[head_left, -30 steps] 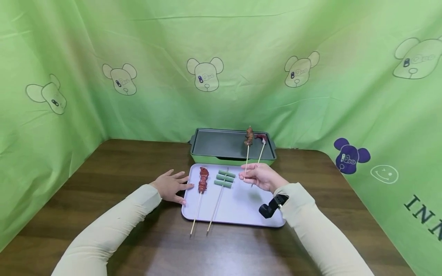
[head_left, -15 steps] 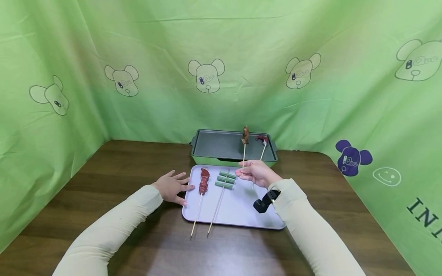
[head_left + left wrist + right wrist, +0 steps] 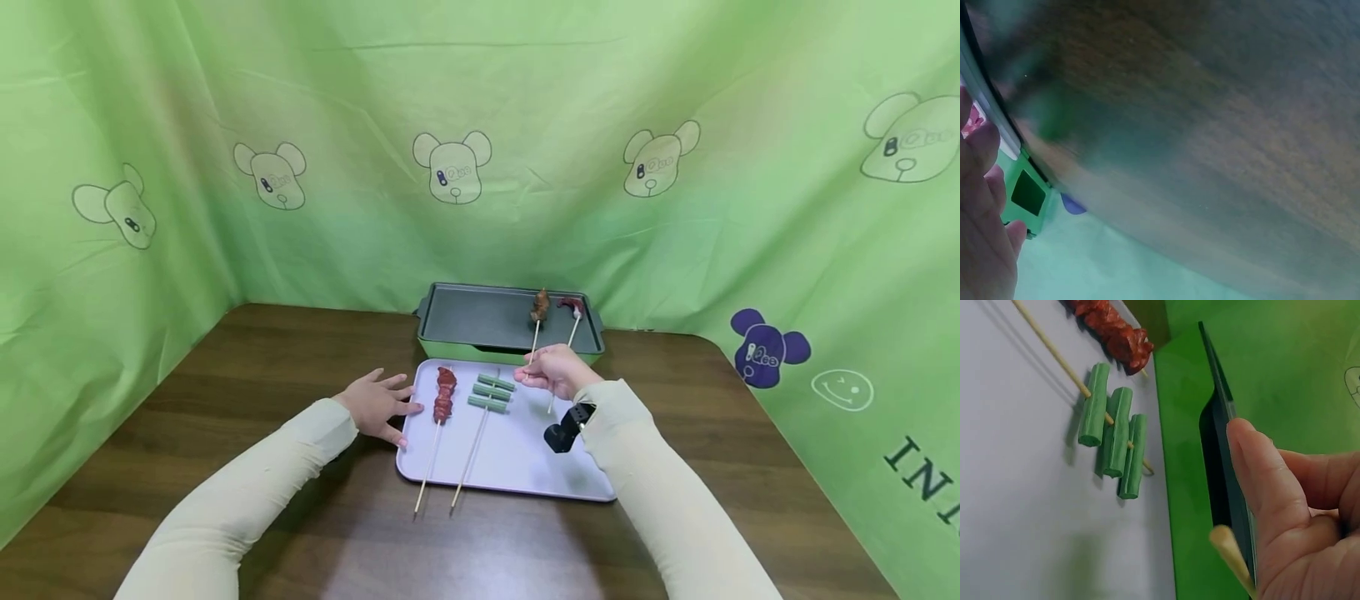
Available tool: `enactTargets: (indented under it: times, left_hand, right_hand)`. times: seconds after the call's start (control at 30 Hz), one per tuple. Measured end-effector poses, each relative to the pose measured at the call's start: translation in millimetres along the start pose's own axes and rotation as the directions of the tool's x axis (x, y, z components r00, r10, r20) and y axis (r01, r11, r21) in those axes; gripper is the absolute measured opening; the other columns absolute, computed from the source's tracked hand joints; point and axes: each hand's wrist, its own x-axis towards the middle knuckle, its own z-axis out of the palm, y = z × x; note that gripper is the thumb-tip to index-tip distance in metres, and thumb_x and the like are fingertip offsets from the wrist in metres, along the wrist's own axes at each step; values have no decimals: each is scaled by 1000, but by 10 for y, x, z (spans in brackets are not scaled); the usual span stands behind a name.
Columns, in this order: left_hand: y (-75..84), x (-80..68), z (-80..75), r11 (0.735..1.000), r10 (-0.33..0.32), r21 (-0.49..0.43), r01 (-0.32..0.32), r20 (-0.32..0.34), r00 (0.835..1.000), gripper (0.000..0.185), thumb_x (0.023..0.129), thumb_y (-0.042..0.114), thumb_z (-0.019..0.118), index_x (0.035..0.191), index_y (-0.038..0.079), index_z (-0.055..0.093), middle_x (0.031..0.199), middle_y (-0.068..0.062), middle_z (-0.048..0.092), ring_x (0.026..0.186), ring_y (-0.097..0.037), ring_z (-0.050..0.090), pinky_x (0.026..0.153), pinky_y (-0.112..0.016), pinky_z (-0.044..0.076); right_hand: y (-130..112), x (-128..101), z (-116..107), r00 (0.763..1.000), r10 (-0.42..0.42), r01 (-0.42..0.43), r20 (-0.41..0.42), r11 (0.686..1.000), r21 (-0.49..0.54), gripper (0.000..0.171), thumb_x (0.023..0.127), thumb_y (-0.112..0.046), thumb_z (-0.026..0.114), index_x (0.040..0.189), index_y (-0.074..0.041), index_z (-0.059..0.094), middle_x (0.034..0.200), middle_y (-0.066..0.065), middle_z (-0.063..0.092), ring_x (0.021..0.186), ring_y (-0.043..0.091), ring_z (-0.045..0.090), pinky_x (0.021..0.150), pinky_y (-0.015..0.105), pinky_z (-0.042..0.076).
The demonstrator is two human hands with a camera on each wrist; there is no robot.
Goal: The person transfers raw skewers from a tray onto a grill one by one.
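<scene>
Head view: right hand (image 3: 553, 372) pinches a meat skewer (image 3: 538, 317) over the grill pan (image 3: 480, 321), one skewer (image 3: 572, 310) already there, two left on the tray (image 3: 517, 467); left hand (image 3: 375, 404) flat, steadying it.

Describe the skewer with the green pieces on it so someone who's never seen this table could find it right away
Start at the pale lilac tray on the brown table, just in front of the green grill pan. Two skewers lie side by side on its left half; the green vegetable skewer is the right-hand one. It carries three short green sticks threaded crosswise, whereas its neighbour, the red meat skewer, holds dark red chunks.
</scene>
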Motion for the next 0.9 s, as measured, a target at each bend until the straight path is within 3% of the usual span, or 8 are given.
enactTargets:
  times: [0.27, 0.53, 0.67, 0.9]
  left_hand:
    - [32, -23, 16, 1000, -9, -20, 8, -24, 1000, 70, 84, 66, 53, 143, 28, 48, 150, 0, 40, 142, -27, 26, 111, -51, 22]
    - [-11, -12, 0, 998, 19, -59, -21, -25, 1000, 75, 83, 72, 46, 144, 29, 46, 150, -2, 39, 143, -26, 24, 112, -51, 19]
    - [-15, -11, -4, 998, 28, -48, -29, -20, 999, 73, 85, 69, 48, 145, 27, 46, 151, -3, 38, 143, -27, 24, 112, -51, 19]
    - [4, 1, 24, 999, 11, -38, -12, -27, 1000, 71, 86, 64, 52, 145, 25, 46, 151, -4, 38, 142, -28, 25, 111, -52, 22]
  right_hand:
    - [8, 13, 7, 1000, -1, 0, -13, 999, -36, 44, 95, 13, 38, 138, 18, 28, 71, 10, 60, 58, 8, 63, 60, 17, 53]
    - [-6, 9, -19, 997, -38, 34, -63, 998, -53, 25, 94, 14, 40, 119, 15, 40, 67, 8, 60, 56, 7, 62, 58, 16, 52]
    - [9, -2, -9, 993, -52, 45, -105, 997, -68, 29, 94, 12, 43, 123, 18, 40, 63, 7, 60, 52, 7, 61, 54, 18, 52]
    - [9, -92, -23, 993, -61, 40, -106, 981, -192, 34, 94, 1, 53, 123, 20, 48, 60, 6, 60, 48, 7, 59, 50, 19, 51]
